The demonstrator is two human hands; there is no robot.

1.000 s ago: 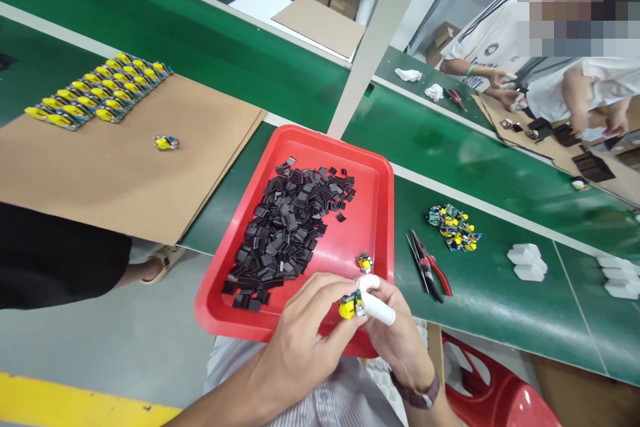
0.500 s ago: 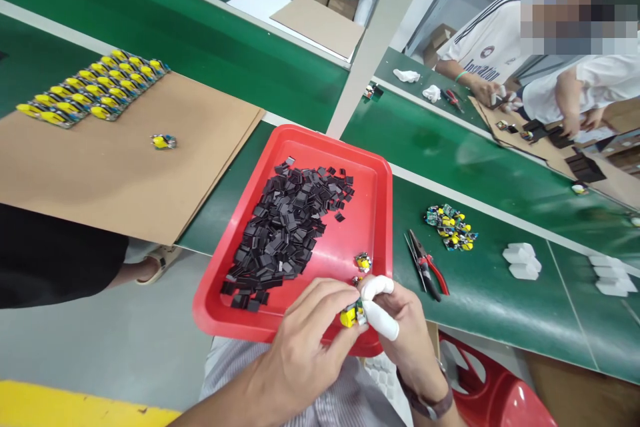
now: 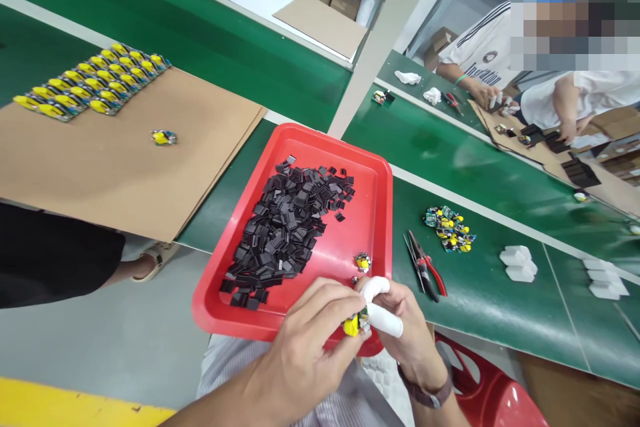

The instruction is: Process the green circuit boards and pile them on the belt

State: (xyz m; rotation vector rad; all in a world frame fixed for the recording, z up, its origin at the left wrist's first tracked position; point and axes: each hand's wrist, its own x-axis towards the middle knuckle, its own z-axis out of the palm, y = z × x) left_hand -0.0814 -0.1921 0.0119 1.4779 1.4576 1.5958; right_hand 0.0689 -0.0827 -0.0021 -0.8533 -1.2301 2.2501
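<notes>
**Small yellow-and-green circuit part pinched between both hands**

The small yellow-and-green circuit part (image 3: 353,324) sits low in the middle of the frame, over the near rim of the red plastic tray (image 3: 380,213). The left hand (image 3: 305,347) closes thumb and fingers narrowly on its left side. The right hand (image 3: 405,327), with white rubber cots on two fingers (image 3: 383,320) and a brown watch strap at the wrist, grips its right side.

Inside the tray lies one heap of small black plastic chips (image 3: 287,227), too many to count, and one loose yellow-topped part (image 3: 363,262) just above the hands.

Right of the tray, on the green conveyor belt (image 3: 475,167), lie one pair of red-handled pliers (image 3: 426,265), one small cluster of yellow-and-green boards (image 3: 449,228), and, further right, two groups of white plastic pieces (image 3: 518,263).

In the upper left a brown cardboard sheet (image 3: 115,167) carries rows of yellow parts (image 3: 90,80), two rows deep, their number unclear, and one stray yellow part (image 3: 163,137).

In the upper right, two people in white shirts (image 3: 490,47) work with black pieces on another cardboard sheet.
</notes>
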